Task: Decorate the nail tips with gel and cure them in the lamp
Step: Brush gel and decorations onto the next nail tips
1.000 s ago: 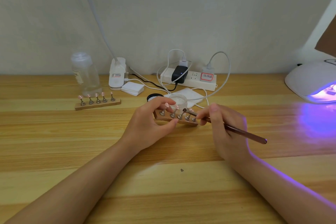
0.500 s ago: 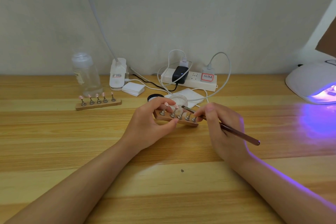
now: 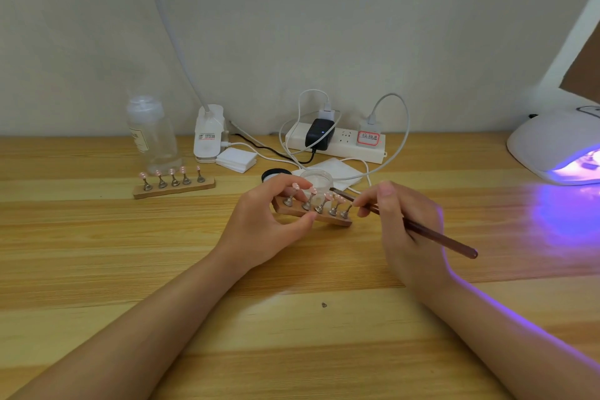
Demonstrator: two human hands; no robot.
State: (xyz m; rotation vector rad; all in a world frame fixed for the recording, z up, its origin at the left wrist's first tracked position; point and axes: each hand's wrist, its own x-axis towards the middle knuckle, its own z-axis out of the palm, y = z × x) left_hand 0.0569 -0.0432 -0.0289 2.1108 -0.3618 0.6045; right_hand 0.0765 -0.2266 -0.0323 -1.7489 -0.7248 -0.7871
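Observation:
A wooden holder (image 3: 337, 221) with several pink nail tips on metal stands lies at the table's middle. My left hand (image 3: 263, 224) grips its left end between thumb and fingers. My right hand (image 3: 402, 230) pinches a brown gel brush (image 3: 438, 237), whose tip reaches over the nail tips toward a small clear gel jar (image 3: 317, 179) just behind the holder. The jar's black lid (image 3: 271, 175) lies to its left. A white curing lamp (image 3: 558, 149) glows purple at the far right edge.
A second wooden holder (image 3: 173, 189) with nail tips stands at the left, in front of a clear bottle (image 3: 152, 136). A desk lamp base (image 3: 209, 136), white pads (image 3: 236, 159), a tissue and a power strip (image 3: 336, 143) with cables line the wall.
The brush tip has lifted slightly from the nail tips and swung back toward the jar. My left hand keeps its hold on the holder.

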